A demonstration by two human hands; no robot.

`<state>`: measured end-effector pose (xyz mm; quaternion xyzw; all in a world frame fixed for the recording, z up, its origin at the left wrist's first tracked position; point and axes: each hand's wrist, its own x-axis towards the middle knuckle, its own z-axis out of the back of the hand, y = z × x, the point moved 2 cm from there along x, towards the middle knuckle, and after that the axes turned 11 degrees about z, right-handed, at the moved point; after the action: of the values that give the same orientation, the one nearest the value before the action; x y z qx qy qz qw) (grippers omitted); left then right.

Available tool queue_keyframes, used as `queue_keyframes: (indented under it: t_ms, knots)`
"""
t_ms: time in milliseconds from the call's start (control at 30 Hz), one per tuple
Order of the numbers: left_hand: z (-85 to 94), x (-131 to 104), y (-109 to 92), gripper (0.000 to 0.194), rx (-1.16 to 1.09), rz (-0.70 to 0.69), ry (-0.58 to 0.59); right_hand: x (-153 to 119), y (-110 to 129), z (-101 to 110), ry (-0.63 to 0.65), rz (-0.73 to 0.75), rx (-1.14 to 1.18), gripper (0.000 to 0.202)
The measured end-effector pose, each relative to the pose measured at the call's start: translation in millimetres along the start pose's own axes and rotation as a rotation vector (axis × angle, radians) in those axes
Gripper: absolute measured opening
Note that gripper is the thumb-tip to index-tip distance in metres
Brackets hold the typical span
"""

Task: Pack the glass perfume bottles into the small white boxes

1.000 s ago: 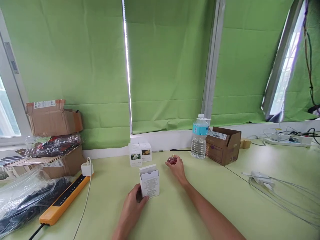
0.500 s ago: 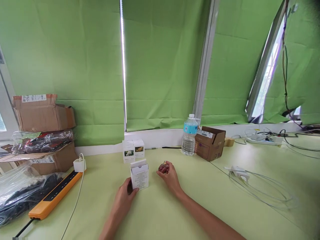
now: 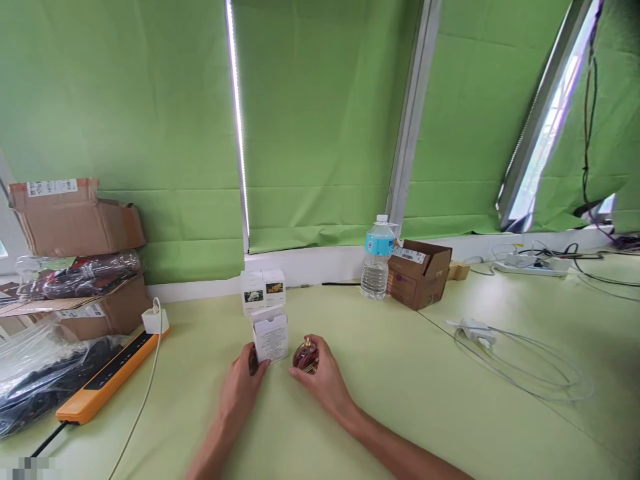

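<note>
My left hand [image 3: 243, 380] grips a small white carton [image 3: 271, 340] at its lower left side, fingers behind it and thumb on the front. The carton stands upright with its top flap raised and printed text facing me. Just to its right, my right hand [image 3: 320, 380] holds a round, dark red glass ball with a gold cap [image 3: 305, 357] between thumb and fingers, close above or on the table. Part of the ball is covered by the fingers. Behind the carton stand white boxes with flower pictures [image 3: 263, 293], side by side.
At the back are a water bottle [image 3: 377, 260] and a brown cardboard box [image 3: 419, 275]. An orange power strip [image 3: 110, 380], stacked cartons [image 3: 75, 227] and plastic-wrapped items [image 3: 50, 380] lie to the left. A white cable with an adapter [image 3: 476, 331] is coiled on the right.
My right hand has brought the red glass ball left and toward me, nearer the open carton. My left hand still holds the carton. The whole view has shifted slightly.
</note>
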<state>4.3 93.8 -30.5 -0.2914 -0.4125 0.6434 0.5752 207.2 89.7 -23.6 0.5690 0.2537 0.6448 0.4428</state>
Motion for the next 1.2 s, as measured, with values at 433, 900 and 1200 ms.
queue_keyframes:
  t_ms: [433, 900, 1200]
  knots:
    - [20.4, -40.6, -53.9, 0.023, 0.083, -0.203, -0.380, -15.2, 33.5, -1.0, 0.327, -0.031, 0.096, 0.066]
    - [-19.6, -41.0, -40.6, 0.038, 0.095, -0.088, 0.155, 20.9, 22.1, 37.6, 0.413, 0.021, -0.329, 0.037]
    - [-20.6, -38.7, -40.9, 0.034, 0.050, -0.083, 0.136, 15.0, 33.0, 54.5, 0.636, 0.079, -0.497, 0.030]
